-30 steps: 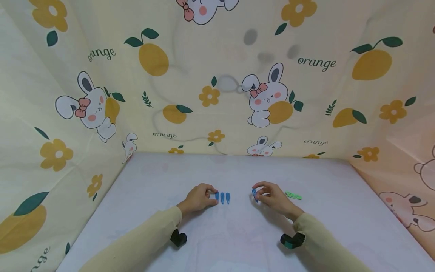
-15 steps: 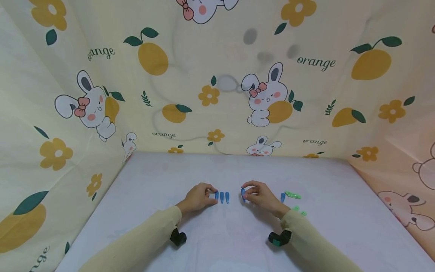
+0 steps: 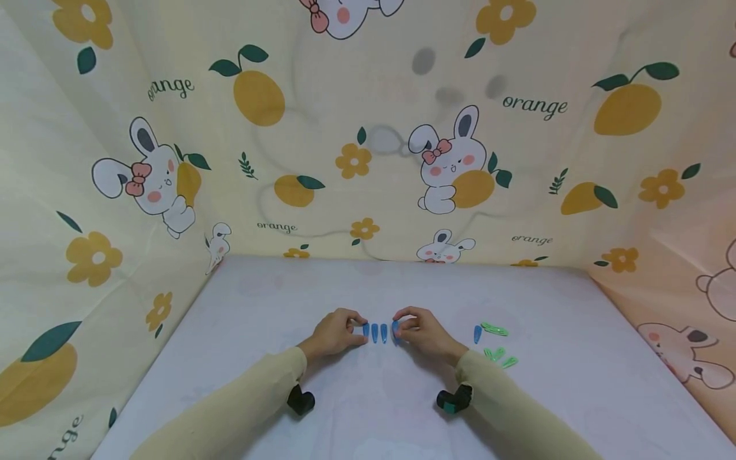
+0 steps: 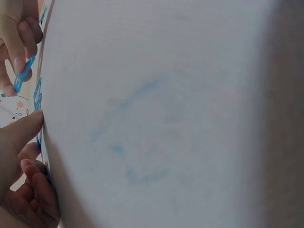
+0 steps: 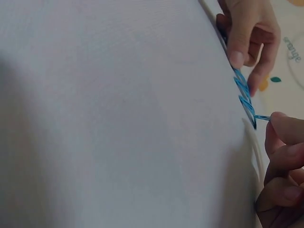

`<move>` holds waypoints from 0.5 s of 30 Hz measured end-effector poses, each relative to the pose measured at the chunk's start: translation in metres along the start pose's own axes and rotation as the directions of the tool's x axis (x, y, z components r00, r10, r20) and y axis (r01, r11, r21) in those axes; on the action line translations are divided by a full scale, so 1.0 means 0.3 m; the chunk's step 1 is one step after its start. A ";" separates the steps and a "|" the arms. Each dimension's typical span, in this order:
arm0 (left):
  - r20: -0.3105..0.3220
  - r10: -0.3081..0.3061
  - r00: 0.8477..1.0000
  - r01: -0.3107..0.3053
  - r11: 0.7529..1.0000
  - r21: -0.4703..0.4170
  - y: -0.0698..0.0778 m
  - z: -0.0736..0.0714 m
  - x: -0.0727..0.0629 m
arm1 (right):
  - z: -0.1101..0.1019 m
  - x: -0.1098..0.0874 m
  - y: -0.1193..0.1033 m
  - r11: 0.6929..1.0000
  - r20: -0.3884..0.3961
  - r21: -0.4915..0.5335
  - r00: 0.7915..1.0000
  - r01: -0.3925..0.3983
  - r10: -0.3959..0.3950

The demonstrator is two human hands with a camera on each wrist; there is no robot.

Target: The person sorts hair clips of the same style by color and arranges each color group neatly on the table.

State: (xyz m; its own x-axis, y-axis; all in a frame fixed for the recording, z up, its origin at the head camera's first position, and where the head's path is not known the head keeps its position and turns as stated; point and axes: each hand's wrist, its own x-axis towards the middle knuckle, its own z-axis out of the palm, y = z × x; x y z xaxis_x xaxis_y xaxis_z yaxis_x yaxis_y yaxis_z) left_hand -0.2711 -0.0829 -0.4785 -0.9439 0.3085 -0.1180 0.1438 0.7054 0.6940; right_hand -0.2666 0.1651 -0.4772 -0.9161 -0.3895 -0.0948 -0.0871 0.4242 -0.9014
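In the head view, blue snap hair clips stand side by side in a short row on the table. My left hand (image 3: 338,335) holds the leftmost blue hair clip (image 3: 365,329) by its ends, between thumb and finger. Just right of it lie a middle clip (image 3: 375,333) and a right-hand clip (image 3: 384,333), parallel and apart. My right hand (image 3: 427,335) pinches another blue clip (image 3: 395,328) close to the row's right end. The right wrist view shows this pinched clip (image 5: 262,117) above the table, beside the row.
To the right lies a loose blue clip (image 3: 478,334) beside a green hair clip (image 3: 494,329). More green clips (image 3: 510,362) lie nearer, by the right sleeve (image 3: 517,406). A printed cloth (image 3: 322,140) walls the white table (image 3: 276,287) at the back and sides.
My right hand has moved left with its blue clip, up to the row. The loose blue clip and nearer green clips have come into view behind it. My left hand stays put.
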 end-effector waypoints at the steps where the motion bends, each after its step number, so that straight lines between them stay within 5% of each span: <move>1: 0.000 0.000 1.000 0.000 1.000 0.001 -0.001 0.000 0.000 | 0.005 0.004 0.001 1.000 -0.004 -0.004 1.000 -0.003 0.003; 7: 0.007 -0.015 1.000 0.015 1.000 -0.009 -0.002 0.002 0.003 | 0.031 0.018 -0.002 0.999 -0.043 -0.026 0.998 -0.044 0.043; 15: 0.001 -0.028 1.000 0.028 1.000 -0.003 0.005 0.001 0.001 | 0.041 0.030 0.010 0.996 -0.066 -0.089 0.998 -0.010 0.004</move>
State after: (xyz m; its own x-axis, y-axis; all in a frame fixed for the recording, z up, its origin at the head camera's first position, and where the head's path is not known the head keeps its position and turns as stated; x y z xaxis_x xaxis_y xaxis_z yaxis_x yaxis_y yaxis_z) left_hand -0.2711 -0.0816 -0.4775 -0.9472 0.2895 -0.1378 0.1167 0.7115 0.6929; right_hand -0.2705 0.1528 -0.4860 -0.9404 -0.3329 -0.0700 -0.1127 0.4990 -0.8593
